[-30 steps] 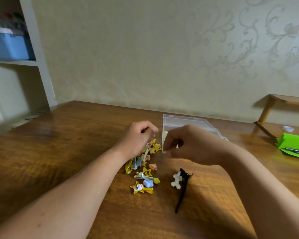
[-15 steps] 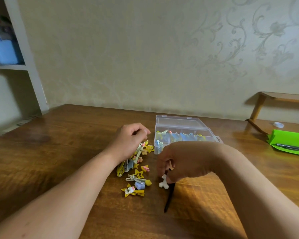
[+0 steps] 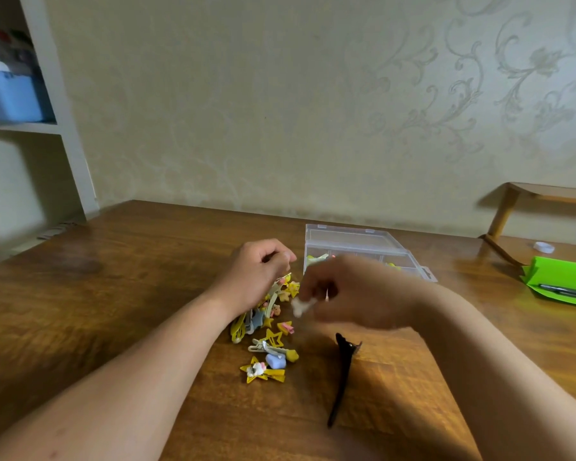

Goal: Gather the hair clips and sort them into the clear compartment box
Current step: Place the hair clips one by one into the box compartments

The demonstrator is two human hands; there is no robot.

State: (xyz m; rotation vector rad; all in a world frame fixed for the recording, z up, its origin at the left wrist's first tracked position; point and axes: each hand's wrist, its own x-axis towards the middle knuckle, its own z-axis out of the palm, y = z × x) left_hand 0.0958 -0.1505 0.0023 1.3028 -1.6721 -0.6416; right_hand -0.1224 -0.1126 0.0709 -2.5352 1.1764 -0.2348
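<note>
Some clips lie in the clear box (image 3: 363, 242) | many clips (image 3: 266, 331) wait on the table (image 3: 130, 294) | right hand (image 3: 353, 294) fingers pinch a white clip (image 3: 300, 306) | left hand (image 3: 253, 271) fingers curl on the pile

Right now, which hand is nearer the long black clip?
Right. The right hand hovers just above the long black clip, holding a small white clip. The left hand sits farther left, over the clip pile.
</note>
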